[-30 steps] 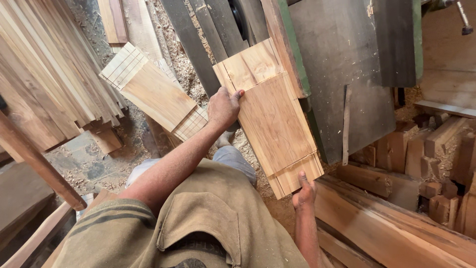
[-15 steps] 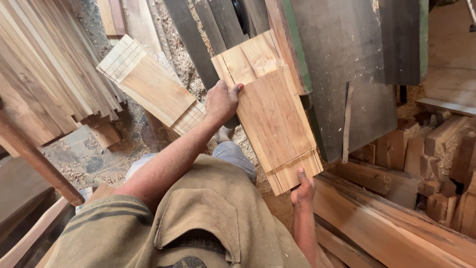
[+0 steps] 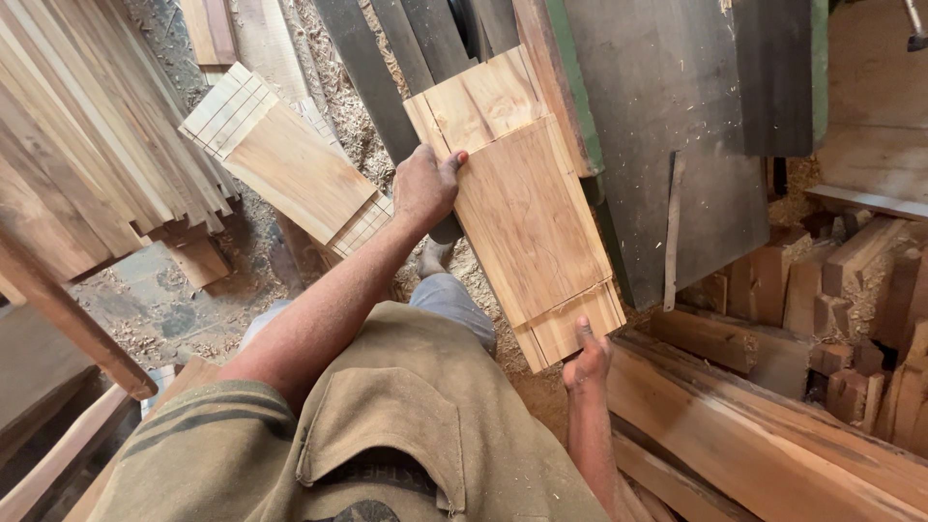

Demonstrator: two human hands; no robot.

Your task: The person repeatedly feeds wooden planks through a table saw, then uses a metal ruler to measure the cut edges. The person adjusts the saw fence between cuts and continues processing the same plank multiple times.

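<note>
**Two hands on one stack of boards**

Two hands steadied a stack of flat wooden boards [image 3: 517, 208] that lay in the middle of the view, its long axis running from eleven o'clock down to five o'clock. The top board sat a little short of the one beneath, so a strip of the lower board showed at each end. The left hand [image 3: 425, 186] gripped the stack's long edge at nine o'clock, thumb on the face and fingers curled under. The right hand [image 3: 587, 360] held the near end at five o'clock, thumb pressed on the lower corner; it was the nearer to the body. At nine o'clock, well apart, lay a second bundle of boards [image 3: 290, 164] on sawdust. At two o'clock stood a dark machine table [image 3: 677, 116], and heavy planks [image 3: 754, 435] lay at four o'clock.
</note>
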